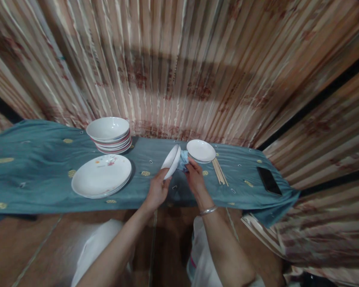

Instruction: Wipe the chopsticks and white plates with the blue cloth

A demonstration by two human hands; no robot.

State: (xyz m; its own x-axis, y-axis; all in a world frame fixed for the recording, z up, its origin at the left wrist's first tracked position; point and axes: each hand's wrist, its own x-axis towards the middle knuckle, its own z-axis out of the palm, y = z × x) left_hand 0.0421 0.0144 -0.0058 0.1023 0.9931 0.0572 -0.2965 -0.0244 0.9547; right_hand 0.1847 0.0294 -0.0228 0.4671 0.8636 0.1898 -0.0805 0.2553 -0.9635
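Note:
My left hand grips a white plate by its lower edge and holds it tilted up on its side above the table. In my right hand is a bunched light-blue cloth, pressed against or very near the plate's underside; exact contact is hard to make out. Just beyond my right hand stands a small stack of white plates with dark rims. Several wooden chopsticks lie beside that stack, to the right of my hand.
A stack of white bowls with red bands stands at the back left. In front of it are stacked oval plates with a floral print. A black phone lies near the right end of the green tablecloth. Pleated curtains hang behind.

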